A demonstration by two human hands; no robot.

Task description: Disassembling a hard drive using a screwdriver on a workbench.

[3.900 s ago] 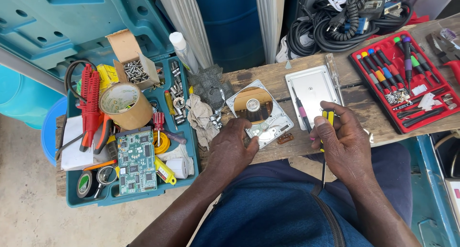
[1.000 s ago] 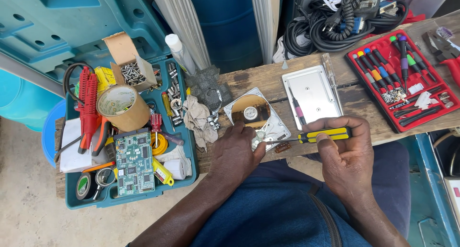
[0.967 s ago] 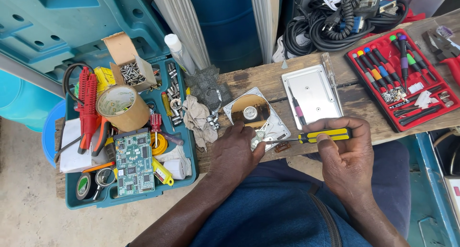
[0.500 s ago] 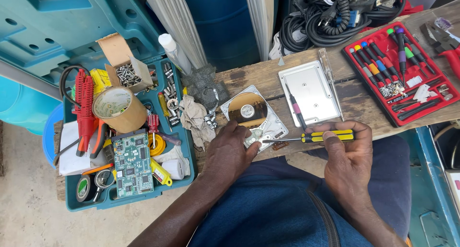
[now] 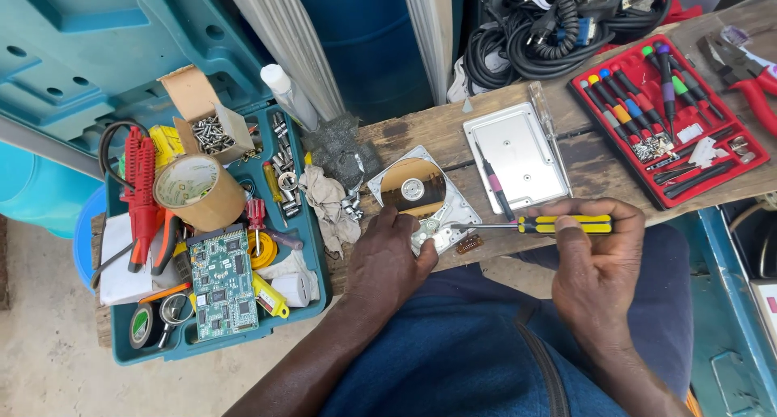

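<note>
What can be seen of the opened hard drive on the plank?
The hard drive lies flat near the front edge of the wooden plank, its lid off. A shiny round platter with a silver hub fills the upper part of its grey metal body. The left hand rests on its lower left corner, fingers on the rim. The tip of a yellow-and-black screwdriver, held in the right hand, meets its lower right part. The silver lid lies beside it.
</note>
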